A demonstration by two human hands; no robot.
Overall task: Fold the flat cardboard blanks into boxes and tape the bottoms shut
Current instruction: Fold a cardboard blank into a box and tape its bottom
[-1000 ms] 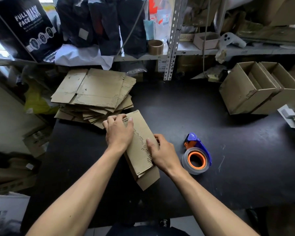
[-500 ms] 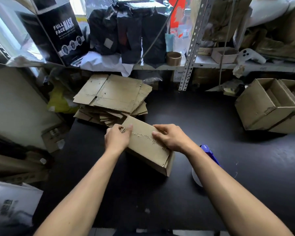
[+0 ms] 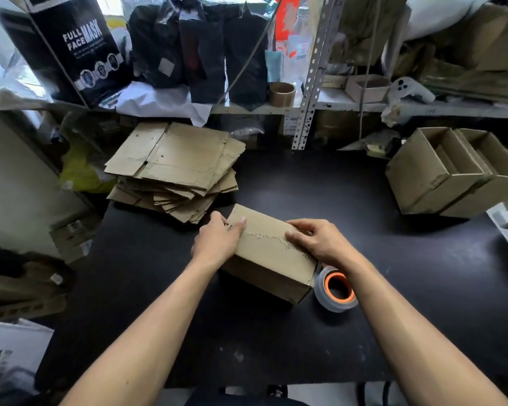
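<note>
A small cardboard box (image 3: 272,260) stands bottom-up on the black table (image 3: 423,288), its two flaps meeting along a ragged seam. My left hand (image 3: 219,241) grips the box's left end, thumb on top by the seam. My right hand (image 3: 320,241) holds the right end, fingers curled over the far edge and thumb pressing the flap. A tape dispenser (image 3: 336,288) with a grey roll and orange core lies just right of the box, partly hidden under my right wrist. A stack of flat cardboard blanks (image 3: 176,168) lies at the back left.
Two folded open boxes (image 3: 440,171) lie on their sides at the right. A metal shelf (image 3: 408,105) behind the table holds a brown tape roll (image 3: 281,93), black bags, a small box and a "Full Face Mask" carton (image 3: 79,51). Clutter borders the table's left side.
The flat blank has been opened into a box and turned so that its seam runs left to right. Both hands now hold its ends. The tape dispenser shows again beside the box.
</note>
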